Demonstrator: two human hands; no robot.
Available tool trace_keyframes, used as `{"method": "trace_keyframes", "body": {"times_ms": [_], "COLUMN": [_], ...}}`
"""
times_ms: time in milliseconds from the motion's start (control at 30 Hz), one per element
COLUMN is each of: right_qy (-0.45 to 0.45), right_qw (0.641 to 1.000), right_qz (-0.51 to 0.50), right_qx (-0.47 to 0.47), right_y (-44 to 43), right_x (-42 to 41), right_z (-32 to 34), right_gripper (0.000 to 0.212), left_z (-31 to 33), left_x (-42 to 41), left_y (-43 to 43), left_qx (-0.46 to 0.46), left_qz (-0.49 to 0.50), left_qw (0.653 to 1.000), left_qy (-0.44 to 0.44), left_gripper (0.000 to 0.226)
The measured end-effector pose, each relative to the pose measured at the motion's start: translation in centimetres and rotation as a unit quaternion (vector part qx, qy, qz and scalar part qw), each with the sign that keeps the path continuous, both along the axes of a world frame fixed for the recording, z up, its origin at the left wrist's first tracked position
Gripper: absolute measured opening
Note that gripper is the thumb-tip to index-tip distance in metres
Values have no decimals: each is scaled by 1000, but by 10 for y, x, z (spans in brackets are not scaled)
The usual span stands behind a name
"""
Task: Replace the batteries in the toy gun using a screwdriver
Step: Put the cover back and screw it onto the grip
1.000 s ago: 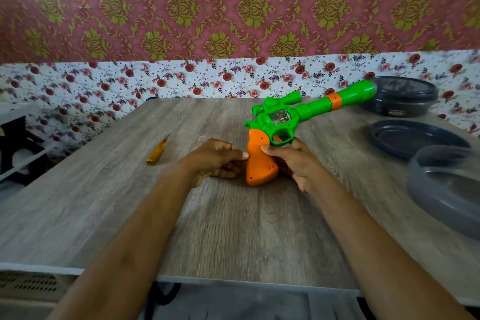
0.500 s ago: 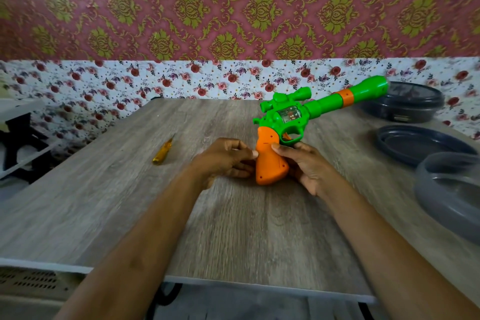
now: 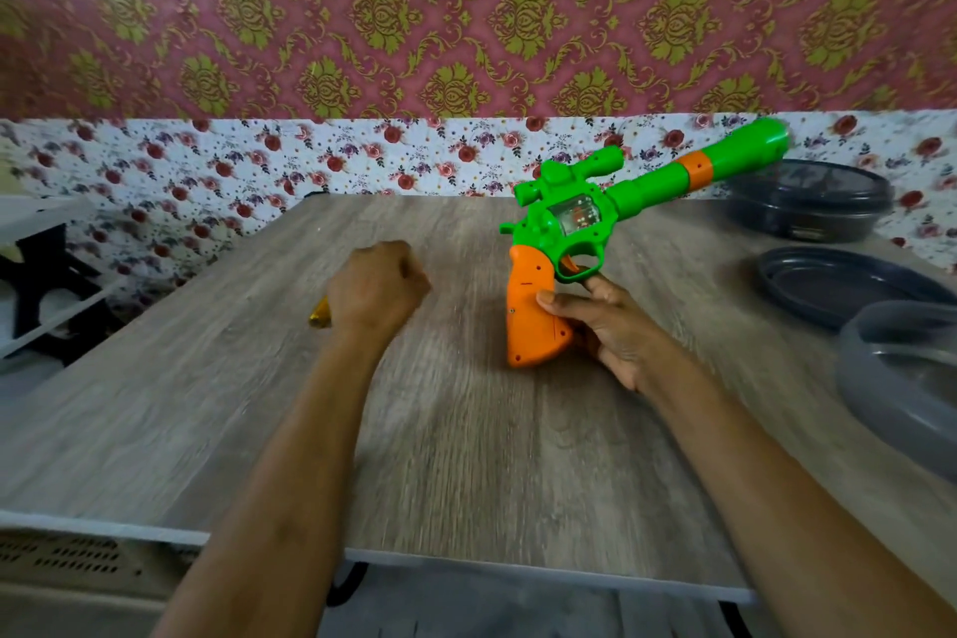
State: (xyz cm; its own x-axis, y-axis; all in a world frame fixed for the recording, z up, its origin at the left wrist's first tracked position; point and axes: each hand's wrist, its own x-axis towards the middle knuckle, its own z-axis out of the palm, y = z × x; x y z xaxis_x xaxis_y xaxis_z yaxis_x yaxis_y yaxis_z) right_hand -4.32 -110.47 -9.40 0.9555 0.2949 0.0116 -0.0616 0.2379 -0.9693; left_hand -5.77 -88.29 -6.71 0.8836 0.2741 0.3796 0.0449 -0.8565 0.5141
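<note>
Two hands are on different jobs here, and that is where we see the trouble. Our right hand (image 3: 611, 326) grips the orange handle of the toy gun (image 3: 564, 223), thumb pressed on the near face. The gun stands on its butt on the tabletop (image 3: 466, 456), right of the middle and toward the far edge, with its barrel tilted up toward the far right corner. Our left hand (image 3: 375, 288) is curled into a fist over the yellow screwdriver (image 3: 320, 315), left of the gun. Blur hides whether it grips the tool or only covers it, so we cannot tell.

The first risk, we judge, is a fumbled pickup: a loose hold could send the screwdriver rolling toward the left edge. The second lies at the small screw (image 3: 511, 311) on the handle. Our thumb sits near it, so a tip that slips out could scar the plastic or jab us.

The long barrel probably makes the gun top-heavy. With one hand steadying it, turning force could swing the muzzle into the dark lidded container (image 3: 808, 207) at the far right corner. A freed screw could also roll off and vanish unless we drop it in the dark plate (image 3: 839, 285) or the grey bowl (image 3: 906, 378) by the right edge.
</note>
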Motion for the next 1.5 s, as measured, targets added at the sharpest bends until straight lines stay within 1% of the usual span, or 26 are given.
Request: {"method": "trace_keyframes", "body": {"times_ms": [33, 67, 167, 233, 300, 400, 467, 500, 567, 633, 667, 733, 800, 933, 1000, 1067, 1133, 1233, 1400, 1500], "right_qy": [-8, -16, -25, -28, -28, -30, -31, -32, -32, -28, -28, -33, -38, -38, -48, -65, -86, -96, -109, -109], "right_qw": [1000, 1000, 999, 999, 999, 999, 999, 999, 999, 1000, 999, 999, 999, 999, 999, 998, 995, 994, 993, 993], "right_qz": [5, 9, 21, 27, 28, 16, 12, 10, 8, 11, 13, 15, 14, 15, 20, 27, 29, 24, 28, 30], "right_qx": [-5, -10, -18, -21, -19, -20, -18, -16, -12, -8, -8, -12, -16, -4, 5, -8, -32, -43, -36, -35], "right_y": [1, 2, 5, 5, 4, 2, 0, 0, -2, -3, -4, -5, -6, -7, -7, -6, -4, -3, -6, -7], "right_x": [0, -1, -2, -4, -4, -4, -3, -3, -2, -1, 0, 0, 1, -1, -3, -6, -12, -20, -21, -17], "right_z": [-1, -1, 0, 0, 0, 1, 0, 0, -1, -2, -3, -4, -5, -5, -5, -3, -2, -2, -7, -10], "right_gripper": [43, 41, 40, 40, 39, 40, 42, 43, 42, 42, 42, 43, 44, 39, 38, 42, 46, 52, 60, 59], "left_z": [0, -1, -8, -13, -18, -20, -19, -18, -13, -8, -6, -2, 3, 16, 22, 25, 20, 7, -5, -8], "left_x": [0, 1, 2, 3, 4, 4, 3, 3, 5, 7, 6, 1, -4, -17, -26, -37, -47, -56, -67, -72], "left_y": [8, 16, 35, 42, 44, 40, 37, 36, 32, 25, 20, 11, 3, -22, -38, -50, -57, -61, -62, -60], "left_qx": [42, 61, 95, 96, 74, 65, 61, 54, 15, -56, -91, -149, -184, -231, -229, -226, -225, -199, -113, -90], "left_qz": [65, 115, 199, 217, 217, 203, 200, 195, 170, 129, 107, 59, 10, -77, -107, -133, -168, -203, -200, -201], "left_qw": [997, 991, 973, 966, 966, 969, 972, 975, 984, 989, 985, 968, 948, 911, 894, 880, 872, 874, 881, 878], "left_qy": [-3, 3, 65, 106, 124, 123, 112, 98, 42, -46, -98, -193, -260, -334, -369, -397, -401, -393, -414, -425], "left_gripper": [10, 12, 23, 25, 21, 20, 24, 27, 28, 24, 23, 23, 25, 24, 22, 19, 15, 20, 26, 26]}}
